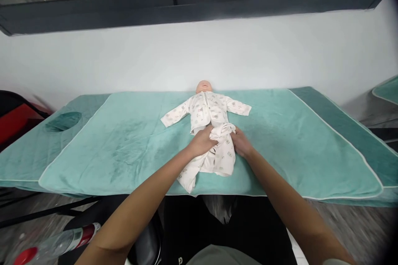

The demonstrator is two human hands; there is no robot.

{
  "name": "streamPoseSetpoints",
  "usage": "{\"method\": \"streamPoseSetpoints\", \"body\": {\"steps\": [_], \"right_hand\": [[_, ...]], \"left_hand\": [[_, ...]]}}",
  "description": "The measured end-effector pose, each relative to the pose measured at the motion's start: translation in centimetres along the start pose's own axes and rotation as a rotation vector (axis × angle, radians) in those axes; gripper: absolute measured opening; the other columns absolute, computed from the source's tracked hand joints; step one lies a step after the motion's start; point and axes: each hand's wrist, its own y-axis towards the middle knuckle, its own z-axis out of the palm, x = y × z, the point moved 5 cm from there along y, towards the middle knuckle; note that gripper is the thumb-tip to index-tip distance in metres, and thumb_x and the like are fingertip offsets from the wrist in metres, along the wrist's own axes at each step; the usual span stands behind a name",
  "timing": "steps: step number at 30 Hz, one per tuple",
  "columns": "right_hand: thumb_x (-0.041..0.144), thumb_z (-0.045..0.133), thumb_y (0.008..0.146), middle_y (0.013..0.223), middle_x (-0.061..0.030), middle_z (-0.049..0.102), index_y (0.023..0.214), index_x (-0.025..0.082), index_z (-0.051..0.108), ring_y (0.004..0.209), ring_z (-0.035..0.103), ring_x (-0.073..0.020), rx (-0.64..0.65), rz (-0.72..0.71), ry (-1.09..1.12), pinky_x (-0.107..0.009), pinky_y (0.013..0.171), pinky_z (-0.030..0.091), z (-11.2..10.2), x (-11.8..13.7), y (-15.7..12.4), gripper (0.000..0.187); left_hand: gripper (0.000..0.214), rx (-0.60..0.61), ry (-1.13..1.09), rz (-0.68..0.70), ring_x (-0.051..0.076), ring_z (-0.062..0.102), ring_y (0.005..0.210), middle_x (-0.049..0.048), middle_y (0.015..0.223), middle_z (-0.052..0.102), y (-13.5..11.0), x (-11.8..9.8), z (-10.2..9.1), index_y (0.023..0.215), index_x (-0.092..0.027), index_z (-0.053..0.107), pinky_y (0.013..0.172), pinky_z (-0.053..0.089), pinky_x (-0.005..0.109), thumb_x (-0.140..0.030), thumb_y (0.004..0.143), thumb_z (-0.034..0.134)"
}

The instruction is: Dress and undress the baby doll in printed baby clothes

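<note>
A baby doll (204,86) lies on its back on a teal-covered bed, its head toward the wall. It wears a white patterned baby jacket (199,112) with both sleeves spread out sideways. White patterned baby pants (225,157) are bunched around the doll's lower end, and the doll's legs are hidden. My left hand (203,141) is closed on the left side of the bunched waistband. On the other side, my right hand (241,143) grips the waistband's right edge. One pant leg trails down toward the bed's front edge.
The teal bed cover (133,132) stretches to both sides, with a face hole (64,121) at the far left. Behind it rise a white wall (199,54) and a dark window frame (248,2). A plastic bottle (62,242) with a red cap lies at lower left.
</note>
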Motion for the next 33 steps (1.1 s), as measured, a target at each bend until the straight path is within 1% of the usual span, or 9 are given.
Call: {"method": "streamPoseSetpoints", "body": {"steps": [6,13,15,17,20,23,26,29,33], "right_hand": [[0.038,0.066,0.078,0.090,0.0004,0.068,0.089,0.020,0.066,0.087,0.058,-0.0191,0.000,-0.171,-0.481,-0.029,0.078,0.044,-1.0,3.3,2.6,0.021],[0.036,0.058,0.079,0.082,0.0013,0.063,0.084,0.021,0.062,0.081,0.052,-0.0183,-0.210,-0.251,-0.413,-0.029,0.075,0.041,-0.9,2.1,4.9,0.017],[0.037,0.059,0.079,0.084,0.0012,0.063,0.086,0.021,0.061,0.082,0.053,-0.0183,-0.243,-0.250,-0.372,-0.029,0.075,0.041,-1.2,1.7,5.2,0.018],[0.036,0.063,0.076,0.086,0.0014,0.062,0.088,0.021,0.062,0.082,0.054,-0.0179,-0.241,-0.238,-0.281,-0.029,0.076,0.041,-1.6,1.5,5.3,0.019],[0.032,0.071,0.069,0.084,0.0023,0.061,0.089,0.021,0.063,0.079,0.054,-0.0167,-0.185,-0.212,-0.050,-0.028,0.074,0.042,-1.8,1.6,5.0,0.024],[0.026,0.071,0.066,0.078,0.0026,0.059,0.085,0.021,0.063,0.073,0.053,-0.0157,-0.054,-0.157,0.096,-0.026,0.068,0.040,-1.3,2.1,4.6,0.022],[0.027,0.068,0.066,0.078,0.0008,0.059,0.083,0.021,0.062,0.073,0.054,-0.0172,0.029,-0.116,0.147,-0.028,0.068,0.041,-1.1,2.7,4.1,0.020],[0.039,0.069,0.072,0.082,-0.0012,0.060,0.086,0.022,0.062,0.076,0.055,-0.0193,0.068,-0.146,0.030,-0.030,0.071,0.042,-1.3,3.4,3.7,0.023],[0.062,0.060,0.085,0.083,-0.0026,0.061,0.086,0.020,0.066,0.079,0.053,-0.0190,0.243,-0.268,-0.431,-0.030,0.074,0.040,-0.4,4.8,3.0,0.042]], "left_hand": [[0.051,0.218,-0.447,-0.015,0.029,0.064,0.114,0.0104,0.128,0.067,-0.1,0.3,-0.9,0.125,-0.019,0.062,0.094,0.050,0.038,-0.038,0.078,0.072],[0.024,-0.237,-0.088,-0.033,0.026,0.062,0.104,0.0046,0.105,0.070,4.3,2.1,-2.8,0.100,-0.018,0.065,0.095,0.046,0.038,-0.023,0.077,0.064],[0.029,-0.238,-0.160,-0.035,0.025,0.062,0.106,0.0045,0.109,0.070,4.8,1.9,-2.8,0.104,-0.018,0.066,0.096,0.045,0.037,-0.025,0.076,0.068],[0.039,-0.100,-0.359,-0.070,0.026,0.063,0.106,0.0057,0.112,0.071,4.6,1.8,-2.6,0.108,-0.018,0.067,0.093,0.047,0.035,-0.033,0.074,0.075],[0.043,0.057,-0.709,-0.137,0.023,0.065,0.095,0.0067,0.104,0.072,3.8,1.9,-3.1,0.107,-0.017,0.070,0.079,0.049,0.029,-0.046,0.076,0.076],[0.037,-0.046,-0.998,-0.114,0.016,0.064,0.081,0.0054,0.091,0.071,4.1,2.7,-5.2,0.098,-0.016,0.073,0.069,0.048,0.024,-0.047,0.079,0.074],[0.031,-0.213,-1.198,-0.037,0.013,0.063,0.074,0.0025,0.084,0.070,5.5,3.8,-7.0,0.095,-0.016,0.072,0.067,0.048,0.022,-0.033,0.071,0.081],[0.047,-0.256,-1.220,-0.018,0.013,0.063,0.069,0.0024,0.085,0.072,6.7,5.3,-6.7,0.104,-0.016,0.071,0.066,0.049,0.023,-0.019,0.059,0.085],[0.052,-0.174,-1.196,-0.036,0.013,0.064,0.067,0.0040,0.087,0.073,7.4,7.9,-3.9,0.105,-0.015,0.070,0.063,0.049,0.022,-0.017,0.056,0.087]]}}
